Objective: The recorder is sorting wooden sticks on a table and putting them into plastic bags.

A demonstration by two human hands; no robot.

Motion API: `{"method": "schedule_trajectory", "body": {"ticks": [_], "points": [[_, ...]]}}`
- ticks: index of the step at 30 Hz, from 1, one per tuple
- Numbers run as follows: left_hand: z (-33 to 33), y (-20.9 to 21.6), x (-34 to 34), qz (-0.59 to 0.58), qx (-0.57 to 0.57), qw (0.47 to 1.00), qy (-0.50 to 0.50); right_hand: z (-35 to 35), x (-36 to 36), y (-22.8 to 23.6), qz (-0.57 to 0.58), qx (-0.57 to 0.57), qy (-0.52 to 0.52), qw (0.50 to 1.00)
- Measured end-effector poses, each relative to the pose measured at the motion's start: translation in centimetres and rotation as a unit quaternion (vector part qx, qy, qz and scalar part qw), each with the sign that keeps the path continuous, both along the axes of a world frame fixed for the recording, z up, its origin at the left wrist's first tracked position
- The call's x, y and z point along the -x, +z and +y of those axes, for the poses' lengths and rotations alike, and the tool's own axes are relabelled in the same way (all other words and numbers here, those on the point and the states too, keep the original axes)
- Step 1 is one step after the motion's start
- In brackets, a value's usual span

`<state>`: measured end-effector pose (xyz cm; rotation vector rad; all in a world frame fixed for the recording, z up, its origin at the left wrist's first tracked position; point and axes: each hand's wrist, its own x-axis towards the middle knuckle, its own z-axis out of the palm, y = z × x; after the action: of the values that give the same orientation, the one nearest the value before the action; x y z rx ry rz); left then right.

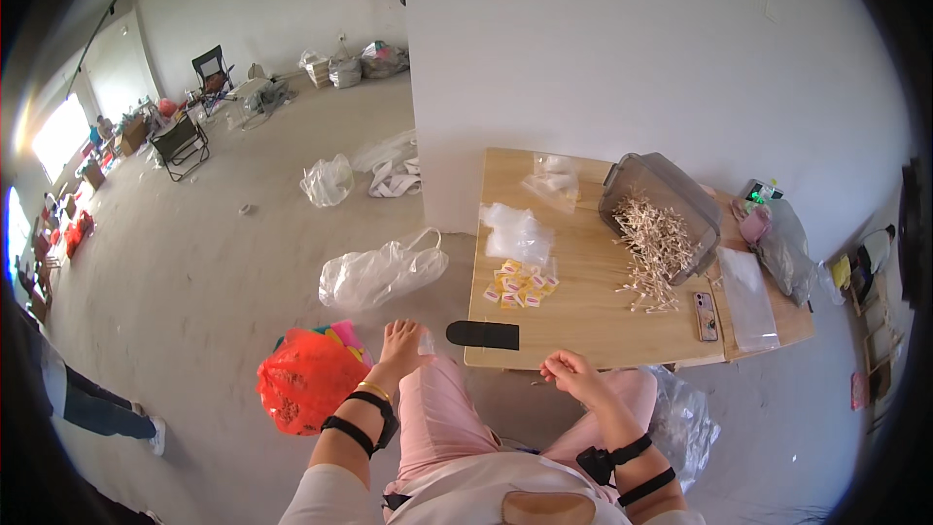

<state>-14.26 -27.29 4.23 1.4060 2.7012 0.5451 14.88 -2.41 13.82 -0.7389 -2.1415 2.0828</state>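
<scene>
My left hand (402, 344) is beyond the table's left edge, above my left thigh, with its fingers closed on a small clear plastic bag (426, 341). My right hand (573, 375) hovers at the table's front edge, fingers curled together; whether they hold anything is too small to make out. Between the hands, a flat black strip (486, 334) with a rounded end juts past the table's left edge. Small yellow and white cards (521, 285) lie in a heap beyond it, beside a pile of clear plastic bags (515, 233). Cotton swabs (653, 236) spill from a tipped grey bin (692, 196).
On the wooden table (573, 321) are a phone (706, 317), a flat clear bag (748, 299) and a grey plastic bag (785, 251). A red bag (309, 381) and a white bag (381, 275) sit on the floor at left. Another person's leg (107, 408) shows at far left.
</scene>
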Motion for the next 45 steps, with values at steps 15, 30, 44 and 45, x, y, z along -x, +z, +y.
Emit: {"method": "schedule_trajectory", "body": {"ticks": [15,30,44,45], "points": [[4.8,-2.7,2.1,-0.088,-0.012,0.996,-0.008,2.1,-1.7,-5.3,0.008,0.039,-0.06,0.997],[11.1,1.5,-2.1,-0.009,0.017,0.987,-0.16,1.9,-1.1,-7.4,-0.045,0.002,-0.052,0.998],[19.2,-3.3,-11.6,0.044,0.018,0.974,-0.22,13.5,-5.6,-15.7,-0.054,-0.167,-0.256,0.951],[19.7,-3.8,-11.7,0.062,0.02,0.974,-0.218,15.3,-6.5,-16.4,-0.056,-0.223,-0.303,0.925]]}}
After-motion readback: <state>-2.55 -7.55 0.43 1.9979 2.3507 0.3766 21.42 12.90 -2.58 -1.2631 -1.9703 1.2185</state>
